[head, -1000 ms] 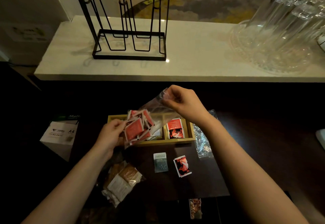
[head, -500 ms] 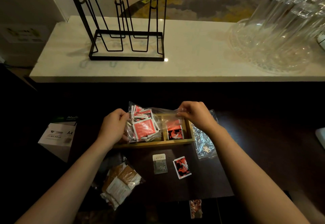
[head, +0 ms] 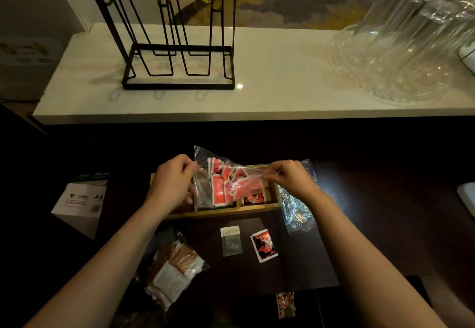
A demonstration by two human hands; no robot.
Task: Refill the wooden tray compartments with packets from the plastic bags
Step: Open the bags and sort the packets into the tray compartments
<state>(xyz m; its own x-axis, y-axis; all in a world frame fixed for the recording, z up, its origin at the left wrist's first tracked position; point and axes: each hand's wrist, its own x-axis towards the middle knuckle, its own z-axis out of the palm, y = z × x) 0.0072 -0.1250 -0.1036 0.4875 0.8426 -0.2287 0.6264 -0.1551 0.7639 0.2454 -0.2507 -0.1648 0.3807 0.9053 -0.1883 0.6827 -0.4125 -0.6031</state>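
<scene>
A clear plastic bag (head: 226,181) full of red packets hangs over the wooden tray (head: 231,210). My left hand (head: 172,183) pinches the bag's left edge and my right hand (head: 290,177) pinches its right edge, so the bag is stretched between them. The tray's right compartment holds a red and black packet (head: 253,199); the other compartments are mostly hidden by the bag and my left hand. On the dark table in front of the tray lie a grey-green packet (head: 231,240) and a red packet (head: 264,245).
A bag of brown and white packets (head: 174,268) lies at front left. An empty crinkled bag (head: 295,209) sits right of the tray. A white A4 paper box (head: 82,200) stands left. On the white counter behind stand a black wire rack (head: 177,44) and glassware (head: 411,44).
My right hand came down from above the tray and now holds the bag's right edge at tray level. The bag went from hanging tilted to being stretched sideways between both hands.
</scene>
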